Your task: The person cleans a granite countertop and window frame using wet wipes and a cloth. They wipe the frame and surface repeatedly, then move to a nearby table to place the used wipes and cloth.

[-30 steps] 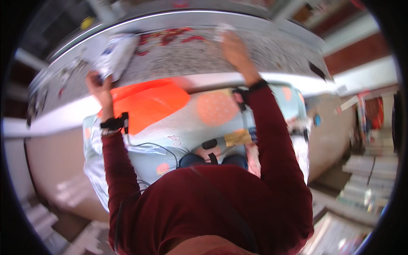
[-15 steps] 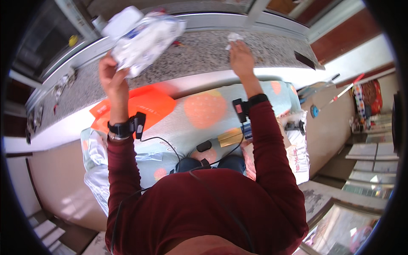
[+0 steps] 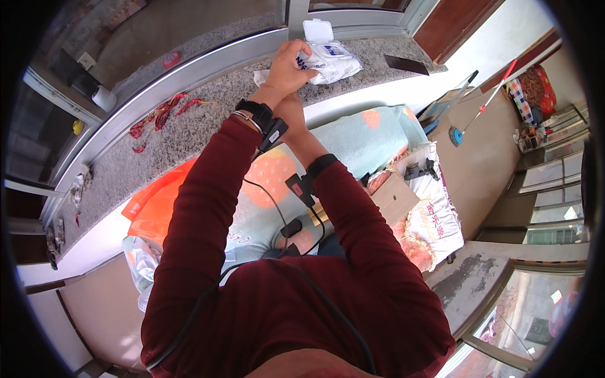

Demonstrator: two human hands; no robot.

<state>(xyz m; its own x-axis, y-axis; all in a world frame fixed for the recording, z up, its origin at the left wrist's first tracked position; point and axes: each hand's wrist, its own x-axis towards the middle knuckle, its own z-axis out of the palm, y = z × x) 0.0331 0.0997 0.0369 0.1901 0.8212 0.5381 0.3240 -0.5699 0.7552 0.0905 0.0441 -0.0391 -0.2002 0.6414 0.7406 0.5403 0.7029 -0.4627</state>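
Note:
A white pack of wet wipes (image 3: 334,68) lies on the speckled stone sill (image 3: 236,116), its white lid (image 3: 318,30) flipped up. My left hand (image 3: 287,70) reaches across to the right, thumb and fingers closed around the near-left end of the pack. Beneath my left wrist, my right hand (image 3: 291,114) stretches over the sill, and its fingers are hidden behind the left hand. A bit of crumpled white wipe (image 3: 260,77) shows just left of my left hand. Whether the right fingers touch it cannot be seen.
Red dried strips like chillies (image 3: 165,114) lie on the sill's left part; a dark flat piece (image 3: 406,65) rests at its right end. Below are an orange bag (image 3: 161,195), a patterned pale-blue cover (image 3: 359,142) and a cardboard piece (image 3: 395,197). A blue-headed brush (image 3: 456,135) stands at right.
The wipes pack came down from the air at upper left onto the sill further right, with my left hand on it. My right hand moved left, underneath my left wrist.

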